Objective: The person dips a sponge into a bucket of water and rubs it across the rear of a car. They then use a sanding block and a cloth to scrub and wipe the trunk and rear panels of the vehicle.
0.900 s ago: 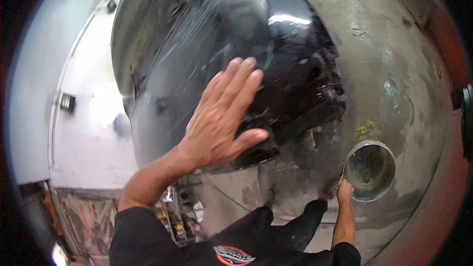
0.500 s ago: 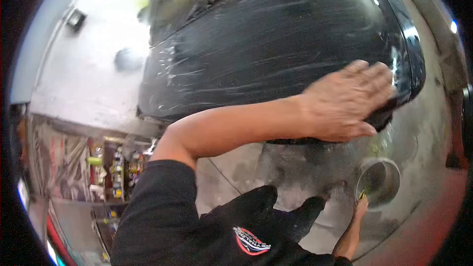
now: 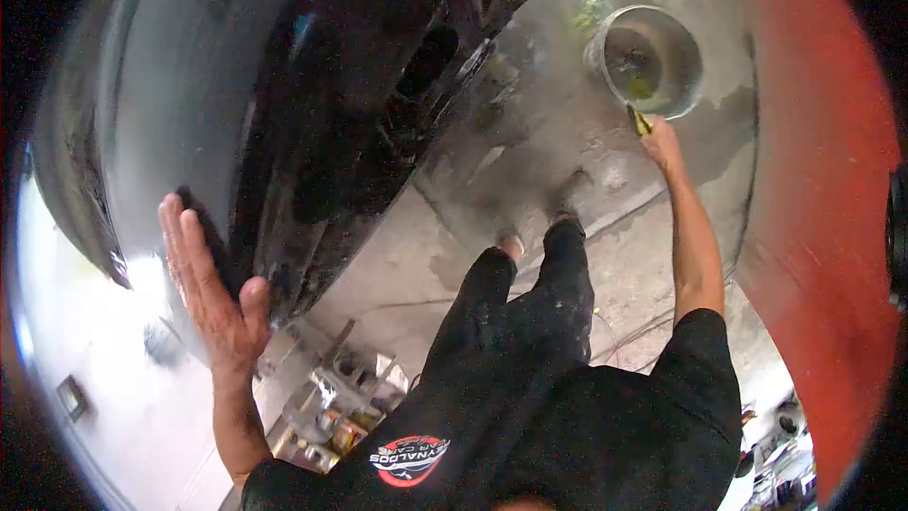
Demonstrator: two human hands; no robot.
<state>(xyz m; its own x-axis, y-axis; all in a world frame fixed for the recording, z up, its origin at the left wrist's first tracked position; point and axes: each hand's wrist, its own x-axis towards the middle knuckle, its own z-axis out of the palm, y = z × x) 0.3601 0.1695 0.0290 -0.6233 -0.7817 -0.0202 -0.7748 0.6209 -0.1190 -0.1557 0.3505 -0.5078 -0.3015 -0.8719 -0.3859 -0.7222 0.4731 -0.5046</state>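
A glossy black car body [image 3: 312,66] fills the upper left, with pale reflections across it. My left hand [image 3: 216,298] is open over its side, fingers stretched out and thumb apart, with nothing in it. At the right, my right hand [image 3: 661,142] is closed around a small yellow-and-black tool [image 3: 643,124], whose exact kind I cannot tell. The tool's tip is right at the rim of a round grey bucket [image 3: 698,71]. Inside the bucket are dark liquid and a yellow-green patch [image 3: 640,87].
The concrete floor [image 3: 586,265] is stained and wet around the bucket. A large red surface [image 3: 823,161] borders the right side. Shelves with cans and assorted items [image 3: 336,407] stand at the lower left, and more clutter [image 3: 785,454] lies at the lower right.
The view has swung toward the bucket and floor. My left hand, earlier flat on the streaked black panel, is now at the left of view. My right hand still holds the tool by the bucket.
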